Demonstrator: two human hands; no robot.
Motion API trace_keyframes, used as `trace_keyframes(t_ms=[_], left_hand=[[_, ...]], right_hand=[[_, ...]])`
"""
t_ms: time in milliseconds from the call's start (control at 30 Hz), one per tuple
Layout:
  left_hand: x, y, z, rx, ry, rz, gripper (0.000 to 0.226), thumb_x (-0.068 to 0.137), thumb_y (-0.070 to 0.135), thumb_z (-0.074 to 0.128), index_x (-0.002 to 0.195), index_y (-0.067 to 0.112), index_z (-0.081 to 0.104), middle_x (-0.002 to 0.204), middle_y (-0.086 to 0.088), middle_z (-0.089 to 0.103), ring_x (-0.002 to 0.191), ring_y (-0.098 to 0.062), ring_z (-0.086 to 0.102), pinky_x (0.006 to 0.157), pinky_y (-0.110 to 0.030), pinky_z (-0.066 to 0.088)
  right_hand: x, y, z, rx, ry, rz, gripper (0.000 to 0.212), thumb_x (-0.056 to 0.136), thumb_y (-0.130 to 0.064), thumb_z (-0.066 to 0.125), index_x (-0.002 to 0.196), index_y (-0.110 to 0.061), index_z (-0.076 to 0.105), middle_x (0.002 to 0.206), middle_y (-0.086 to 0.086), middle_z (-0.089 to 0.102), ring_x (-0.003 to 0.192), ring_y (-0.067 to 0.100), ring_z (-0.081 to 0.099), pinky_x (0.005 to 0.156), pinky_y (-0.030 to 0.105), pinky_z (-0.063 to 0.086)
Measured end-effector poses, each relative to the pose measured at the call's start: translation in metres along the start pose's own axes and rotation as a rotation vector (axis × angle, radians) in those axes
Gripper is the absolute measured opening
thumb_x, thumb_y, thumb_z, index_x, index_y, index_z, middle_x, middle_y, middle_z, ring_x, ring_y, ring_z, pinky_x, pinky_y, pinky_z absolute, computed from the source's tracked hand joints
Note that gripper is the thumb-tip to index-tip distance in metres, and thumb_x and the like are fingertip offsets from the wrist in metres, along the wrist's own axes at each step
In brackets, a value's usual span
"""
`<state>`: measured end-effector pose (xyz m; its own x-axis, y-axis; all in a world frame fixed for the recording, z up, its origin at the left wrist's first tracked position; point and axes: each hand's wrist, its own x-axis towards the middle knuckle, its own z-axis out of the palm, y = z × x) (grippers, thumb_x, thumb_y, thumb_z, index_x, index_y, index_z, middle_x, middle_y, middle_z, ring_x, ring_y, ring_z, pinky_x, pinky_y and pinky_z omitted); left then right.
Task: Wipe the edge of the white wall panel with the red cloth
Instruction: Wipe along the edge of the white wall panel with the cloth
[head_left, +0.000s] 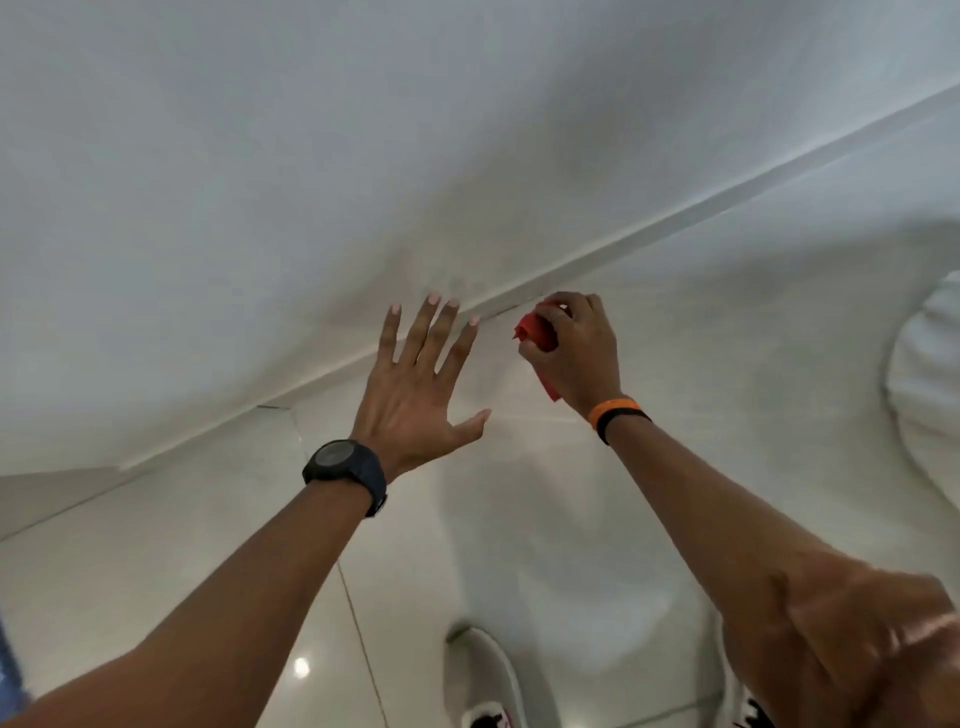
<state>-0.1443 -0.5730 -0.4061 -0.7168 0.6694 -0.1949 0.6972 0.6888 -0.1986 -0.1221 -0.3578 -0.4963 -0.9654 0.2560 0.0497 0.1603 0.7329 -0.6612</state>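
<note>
The white wall panel (311, 182) fills the upper half of the view. Its bottom edge (649, 228) runs diagonally from lower left to upper right, where it meets the tiled floor. My right hand (576, 348) is closed around a bunched red cloth (535, 332) and holds it against the floor right beside the edge. My left hand (421, 384), with a black watch on the wrist, is spread flat, fingers apart, its fingertips resting on the panel just above the edge. It holds nothing.
Glossy light floor tiles (182, 545) with thin grout lines lie below the panel. A white shoe (483, 675) shows at the bottom centre and another shoe (748, 712) at the bottom right. A white rounded object (930, 374) sits at the right border.
</note>
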Motion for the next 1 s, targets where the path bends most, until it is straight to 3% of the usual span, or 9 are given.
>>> trace_keyframes(t_ms=[167,333,467,633,800,900,1000], left_hand=[[0.018,-0.017,0.04,0.051,0.086,0.067,0.101,0.089,0.071,0.045,0.165,0.01,0.019,0.171,-0.019,0.01,0.159,-0.035,-0.001,0.125,-0.065,0.002],[0.039,-0.024,0.049,0.131,0.141,0.09,0.101,0.09,0.069,0.048,0.164,0.007,0.021,0.17,-0.02,0.011,0.158,-0.036,0.003,0.124,-0.068,0.005],[0.048,-0.03,0.054,0.189,0.15,0.134,0.1,0.09,0.067,0.05,0.164,0.006,0.022,0.17,-0.02,0.012,0.159,-0.035,0.002,0.126,-0.063,0.001],[0.053,-0.043,0.065,0.287,0.166,0.182,0.098,0.091,0.061,0.05,0.164,0.003,0.019,0.172,-0.016,0.007,0.159,-0.031,0.0,0.127,-0.058,-0.004],[0.058,-0.053,0.072,0.379,0.188,0.206,0.097,0.092,0.055,0.049,0.165,0.003,0.013,0.173,-0.01,0.003,0.159,-0.028,-0.001,0.127,-0.052,-0.013],[0.061,-0.065,0.071,0.421,0.205,0.246,0.097,0.091,0.05,0.052,0.165,0.003,0.011,0.173,-0.01,0.004,0.159,-0.026,0.001,0.127,-0.047,-0.014],[0.064,-0.076,0.069,0.467,0.2,0.303,0.097,0.091,0.046,0.053,0.165,0.003,0.007,0.173,-0.009,0.001,0.159,-0.025,-0.001,0.128,-0.045,-0.012]], right_hand=[[0.014,0.043,0.069,-0.218,-0.084,0.009,0.055,0.085,-0.05,0.07,0.124,-0.012,0.063,0.139,0.012,0.056,0.125,0.036,0.046,0.091,0.051,0.043],[-0.013,0.06,0.093,-0.356,-0.105,-0.051,0.066,0.084,-0.038,0.071,0.141,-0.009,0.053,0.155,0.027,0.038,0.143,0.044,0.034,0.11,0.062,0.032],[-0.007,0.061,0.104,-0.428,-0.064,-0.031,0.065,0.084,-0.028,0.076,0.144,-0.014,0.053,0.149,0.028,0.044,0.136,0.047,0.042,0.106,0.061,0.038],[-0.002,0.062,0.12,-0.249,0.182,0.074,0.053,0.084,-0.015,0.075,0.135,-0.013,0.061,0.141,0.021,0.055,0.123,0.043,0.05,0.098,0.053,0.044],[0.024,0.017,0.141,0.056,0.423,0.435,0.049,0.095,-0.03,0.051,0.139,-0.009,0.057,0.147,0.02,0.052,0.132,0.039,0.05,0.105,0.051,0.039],[0.044,-0.024,0.158,0.134,0.372,0.6,0.059,0.1,-0.029,0.053,0.149,0.002,0.041,0.153,0.022,0.044,0.145,0.035,0.039,0.116,0.053,0.031],[0.029,-0.026,0.173,-0.029,0.315,0.503,0.06,0.1,-0.03,0.04,0.149,0.004,0.039,0.153,0.024,0.044,0.145,0.036,0.038,0.117,0.054,0.033]])
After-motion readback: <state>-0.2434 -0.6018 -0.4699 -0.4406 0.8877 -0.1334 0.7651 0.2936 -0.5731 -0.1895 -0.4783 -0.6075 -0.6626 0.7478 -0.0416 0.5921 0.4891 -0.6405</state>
